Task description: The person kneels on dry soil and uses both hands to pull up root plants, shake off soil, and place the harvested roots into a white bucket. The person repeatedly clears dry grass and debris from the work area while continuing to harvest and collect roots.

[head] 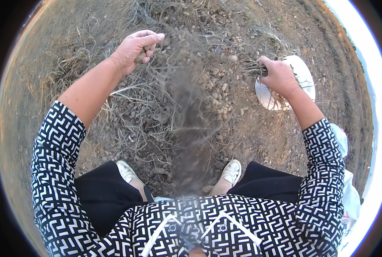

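Observation:
My left hand (141,49), raised over the ground at the upper left, is closed around a few peanuts in their shells (140,57). At the right, my right hand (278,76) grips a bunch of dry plant stems (256,66), with stalks sticking out past the fingers. Under and behind that hand lies a pale, shiny rounded object (303,72), partly covered by the hand; its exact kind is unclear. Between the hands, many unshelled peanuts (221,96) lie scattered and heaped on the soil.
Dry, tangled plant stalks (139,119) cover the soil left of centre. My white shoes (231,172) stand apart on the dirt. Beside my right arm is a whitish bag (350,186). Furrowed soil (345,74) runs along the right. A dark blur crosses the middle of the view.

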A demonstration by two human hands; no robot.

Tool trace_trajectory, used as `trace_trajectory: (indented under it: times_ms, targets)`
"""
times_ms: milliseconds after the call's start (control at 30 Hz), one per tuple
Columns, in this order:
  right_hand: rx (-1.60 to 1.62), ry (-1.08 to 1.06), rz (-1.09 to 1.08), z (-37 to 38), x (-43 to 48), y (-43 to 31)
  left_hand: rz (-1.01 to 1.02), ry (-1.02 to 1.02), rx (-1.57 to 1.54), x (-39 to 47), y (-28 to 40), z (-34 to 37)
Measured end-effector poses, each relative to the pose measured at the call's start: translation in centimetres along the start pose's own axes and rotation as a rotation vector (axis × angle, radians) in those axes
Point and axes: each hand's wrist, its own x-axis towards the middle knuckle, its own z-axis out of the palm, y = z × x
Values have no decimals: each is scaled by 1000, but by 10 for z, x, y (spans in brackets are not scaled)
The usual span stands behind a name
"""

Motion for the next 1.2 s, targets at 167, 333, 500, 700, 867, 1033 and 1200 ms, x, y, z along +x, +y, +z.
trace_trajectory:
  times_ms: [167, 333, 500, 700, 867, 1033, 1200]
  targets:
    - [264, 130, 9, -44, -9, 15, 129, -28, 71, -3, 34, 7]
    - [420, 269, -31, -84, -25, 34, 470, -58, 706, -16, 84, 57]
    - [338, 466, -172, -117, -36, 24, 422, -258, 1272, -7, 131, 96]
    - [90, 725, -251, -136, -32, 4, 60, -436, 1364, -2, 166, 107]
    - [187, 362, 305, -127, -15, -10, -15, -414, 781, 4, 139, 103]
    - [406, 250, 326, -84, 19, -4, -163, -345, 496, -5, 90, 126]
    - [922, 318, 244, -48, 39, -14, -258, -451, 15, -10, 73, 145]
